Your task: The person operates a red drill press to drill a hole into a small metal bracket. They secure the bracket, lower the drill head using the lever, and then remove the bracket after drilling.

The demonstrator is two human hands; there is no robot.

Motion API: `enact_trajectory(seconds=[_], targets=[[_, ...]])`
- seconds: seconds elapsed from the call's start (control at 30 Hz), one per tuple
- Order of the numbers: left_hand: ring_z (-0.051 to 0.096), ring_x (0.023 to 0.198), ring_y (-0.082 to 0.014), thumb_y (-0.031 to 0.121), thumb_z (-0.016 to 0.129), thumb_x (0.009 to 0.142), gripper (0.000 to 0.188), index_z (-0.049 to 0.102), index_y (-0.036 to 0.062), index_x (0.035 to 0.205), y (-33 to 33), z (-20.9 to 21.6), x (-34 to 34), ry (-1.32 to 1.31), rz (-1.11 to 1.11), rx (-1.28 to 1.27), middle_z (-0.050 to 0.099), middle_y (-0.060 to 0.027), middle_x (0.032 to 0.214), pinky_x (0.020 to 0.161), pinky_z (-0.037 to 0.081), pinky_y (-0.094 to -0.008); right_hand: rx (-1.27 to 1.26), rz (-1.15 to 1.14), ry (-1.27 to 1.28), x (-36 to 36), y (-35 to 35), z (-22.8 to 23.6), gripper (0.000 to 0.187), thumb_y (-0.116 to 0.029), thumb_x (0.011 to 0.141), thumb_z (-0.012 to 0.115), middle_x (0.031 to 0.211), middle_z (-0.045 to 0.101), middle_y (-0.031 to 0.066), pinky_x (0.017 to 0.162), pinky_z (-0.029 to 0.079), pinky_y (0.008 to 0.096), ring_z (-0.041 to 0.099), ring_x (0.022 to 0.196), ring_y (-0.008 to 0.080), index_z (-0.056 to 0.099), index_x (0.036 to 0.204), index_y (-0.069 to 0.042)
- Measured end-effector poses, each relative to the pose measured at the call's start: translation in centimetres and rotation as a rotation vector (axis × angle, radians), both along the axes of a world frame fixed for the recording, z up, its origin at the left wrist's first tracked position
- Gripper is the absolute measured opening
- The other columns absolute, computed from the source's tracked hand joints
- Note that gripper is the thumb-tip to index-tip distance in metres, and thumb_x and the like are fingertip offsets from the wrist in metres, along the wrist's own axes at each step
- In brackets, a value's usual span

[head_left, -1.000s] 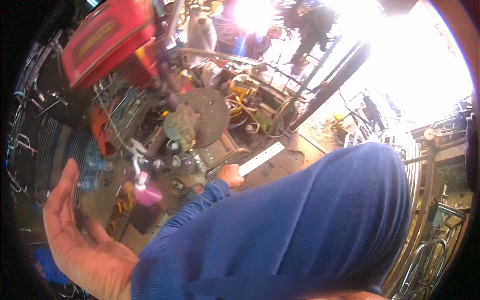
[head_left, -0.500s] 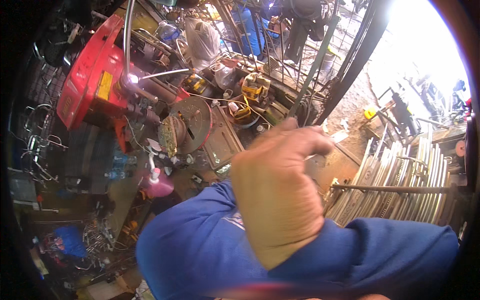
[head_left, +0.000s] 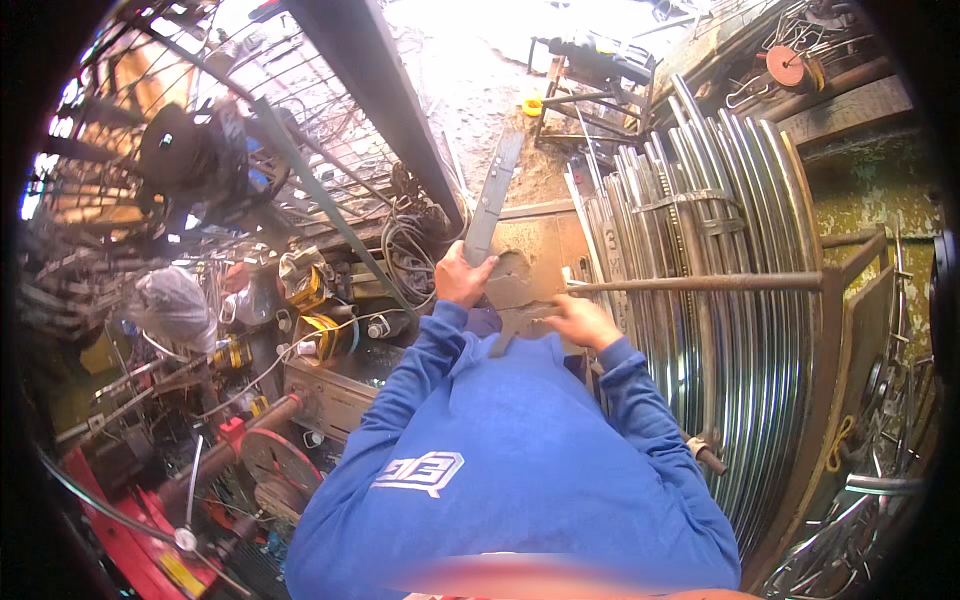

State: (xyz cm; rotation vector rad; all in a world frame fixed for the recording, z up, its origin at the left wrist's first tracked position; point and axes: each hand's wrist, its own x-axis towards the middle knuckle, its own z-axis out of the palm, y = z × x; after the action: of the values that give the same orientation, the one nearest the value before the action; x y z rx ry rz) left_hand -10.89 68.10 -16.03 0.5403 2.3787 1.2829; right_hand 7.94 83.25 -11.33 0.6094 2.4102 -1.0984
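Note:
My left hand point(head_left: 463, 277) is wrapped round the near end of a long flat grey metal bar point(head_left: 495, 190) with small holes along it. The bar points away from me, its far end over the bright ground. To the right, my right hand point(head_left: 585, 322) has its fingers loosely stretched toward the left and seems to hold nothing. Its fingertips are close to a dark ragged gap in a brown board point(head_left: 555, 237) in front of me. Both my arms are in blue sleeves.
A metal rack point(head_left: 690, 283) with many upright shiny tubes point(head_left: 740, 380) stands close on my right. At left are a red machine point(head_left: 110, 520) with a round disc point(head_left: 280, 460), coiled cable point(head_left: 408, 240) and a dark post point(head_left: 385, 95). A dark metal stand point(head_left: 590, 110) is farther ahead.
The view has swung right, away from the red machine. A hand that was raised close before me, apparently my right, is lowered. My left hand and the flat bar have come into view.

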Motion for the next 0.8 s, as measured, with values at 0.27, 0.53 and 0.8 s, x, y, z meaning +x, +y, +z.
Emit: enact_trajectory(seconds=[0.27, 0.53, 0.8], targets=[[0.067, 0.071, -0.0165, 0.018, 0.066, 0.095, 0.021, 0.062, 0.0030, 0.109, 9.7, -1.7, -8.4, -0.919, -0.017, 0.576, 0.071, -0.0097, 0.094, 0.065, 0.054, -0.0285, -0.045, -0.503, -0.206, 4.4, 8.2, -3.9, 0.052, -0.030, 0.087, 0.070, 0.117, 0.067, 0.0215, 0.092, 0.053, 0.0415, 0.066, 0.108, 0.0323, 0.058, 0.130, -0.005], [0.064, 0.090, -0.0204, 0.027, 0.053, 0.102, 0.030, 0.055, 0.0057, 0.123, 20.2, -16.6, -20.8, -1.335, 0.251, 0.452, 0.067, -0.0120, 0.113, 0.073, 0.053, -0.0298, -0.302, -0.467, 0.082, -9.8, 14.6, -6.5, 0.047, -0.024, 0.088, 0.069, 0.116, 0.069, 0.0186, 0.090, 0.053, 0.0392, 0.068, 0.105, 0.0300, 0.058, 0.129, -0.004], [0.065, 0.072, -0.0288, 0.027, 0.056, 0.098, 0.021, 0.057, 0.0076, 0.107, 21.6, -24.2, -28.6, -1.318, 0.920, 0.342, 0.067, -0.0142, 0.089, 0.063, 0.052, -0.0400, -0.416, -0.654, 0.255, -16.2, 23.8, -4.2, 0.049, -0.027, 0.092, 0.067, 0.122, 0.067, 0.0191, 0.095, 0.050, 0.0380, 0.064, 0.115, 0.0278, 0.056, 0.132, -0.002]])
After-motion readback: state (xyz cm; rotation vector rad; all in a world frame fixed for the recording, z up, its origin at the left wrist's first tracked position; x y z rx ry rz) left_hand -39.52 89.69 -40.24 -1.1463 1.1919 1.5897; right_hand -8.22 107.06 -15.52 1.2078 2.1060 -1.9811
